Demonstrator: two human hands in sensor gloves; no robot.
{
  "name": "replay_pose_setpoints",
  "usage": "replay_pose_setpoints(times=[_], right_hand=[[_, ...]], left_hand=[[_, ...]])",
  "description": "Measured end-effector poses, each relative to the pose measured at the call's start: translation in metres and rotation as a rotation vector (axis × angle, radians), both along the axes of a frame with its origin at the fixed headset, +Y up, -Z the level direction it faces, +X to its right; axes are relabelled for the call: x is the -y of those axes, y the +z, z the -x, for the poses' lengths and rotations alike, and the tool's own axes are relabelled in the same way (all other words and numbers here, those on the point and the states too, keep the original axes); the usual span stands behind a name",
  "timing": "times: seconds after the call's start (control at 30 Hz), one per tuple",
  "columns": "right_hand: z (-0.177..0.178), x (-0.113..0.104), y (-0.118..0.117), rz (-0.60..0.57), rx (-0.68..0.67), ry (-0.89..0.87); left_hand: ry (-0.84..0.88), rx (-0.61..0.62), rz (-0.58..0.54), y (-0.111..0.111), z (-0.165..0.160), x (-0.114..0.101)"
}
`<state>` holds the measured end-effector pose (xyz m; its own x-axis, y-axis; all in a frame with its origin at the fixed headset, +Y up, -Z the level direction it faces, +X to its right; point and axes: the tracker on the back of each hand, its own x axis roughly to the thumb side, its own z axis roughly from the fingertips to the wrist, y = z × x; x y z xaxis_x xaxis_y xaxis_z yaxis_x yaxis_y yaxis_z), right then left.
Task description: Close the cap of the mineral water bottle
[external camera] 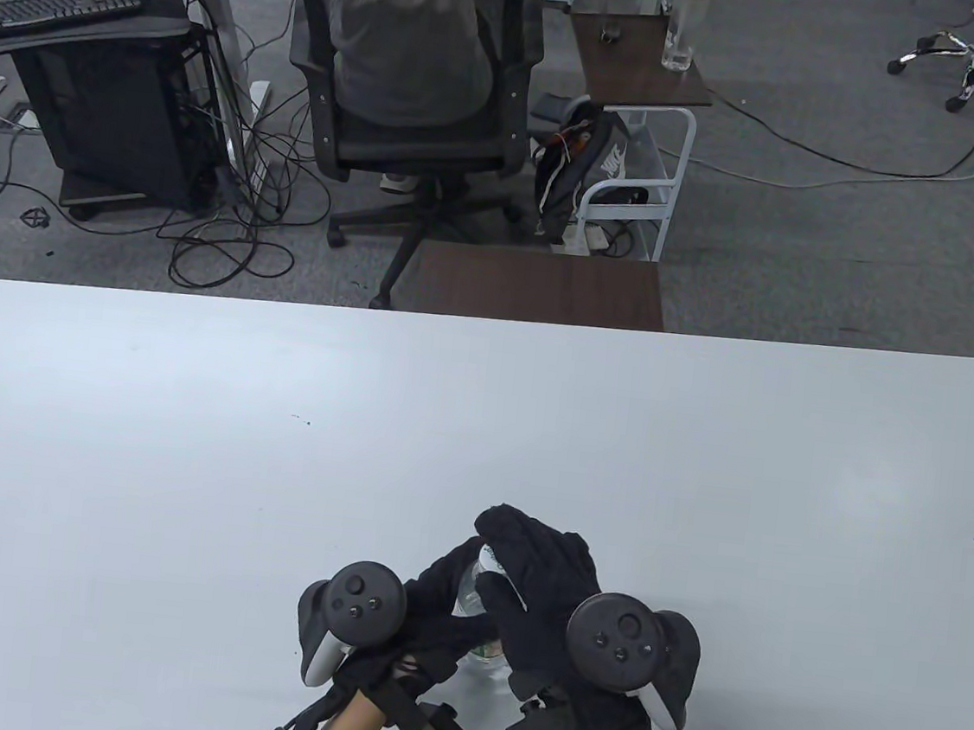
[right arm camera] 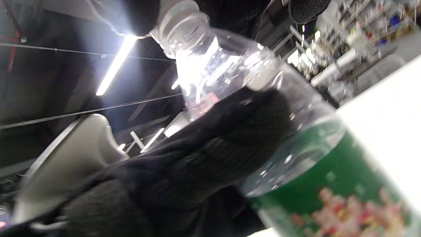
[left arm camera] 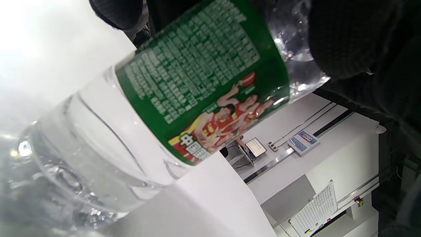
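Note:
A clear mineral water bottle (external camera: pixel 470 591) with a green label stands on the white table (external camera: pixel 184 437) near its front edge. It fills the left wrist view (left arm camera: pixel 197 82) and the right wrist view (right arm camera: pixel 312 171). My left hand (external camera: pixel 435 607) grips the bottle around its shoulder, and its glove shows in the right wrist view (right arm camera: pixel 213 148). My right hand (external camera: pixel 530 574) lies over the bottle's top. Its fingers close around the pale cap (right arm camera: pixel 182 28) on the neck. I cannot tell how far the cap is screwed on.
A dark brown side table (external camera: pixel 539 283) stands just beyond the table's far edge. Behind it are an office chair (external camera: pixel 413 70) with a person seated and a small cart (external camera: pixel 639 77) holding a tall bottle.

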<state>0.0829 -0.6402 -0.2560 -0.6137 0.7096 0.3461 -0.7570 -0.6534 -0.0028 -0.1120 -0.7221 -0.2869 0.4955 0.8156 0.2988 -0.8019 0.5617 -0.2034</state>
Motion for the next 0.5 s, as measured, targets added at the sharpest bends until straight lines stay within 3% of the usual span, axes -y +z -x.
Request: replay_pose_setpoints(times=[0.33,0.5], right_hand=[[0.009,-0.004,0.017,-0.255,0.356,0.113],[-0.001,0.001,0.010,-0.184,0.225,0.062]], left_hand=[[-0.030,-0.023,-0.037,0.001,0.000,-0.001],[-0.015,0.033,-0.008,-0.002,0.001,0.000]])
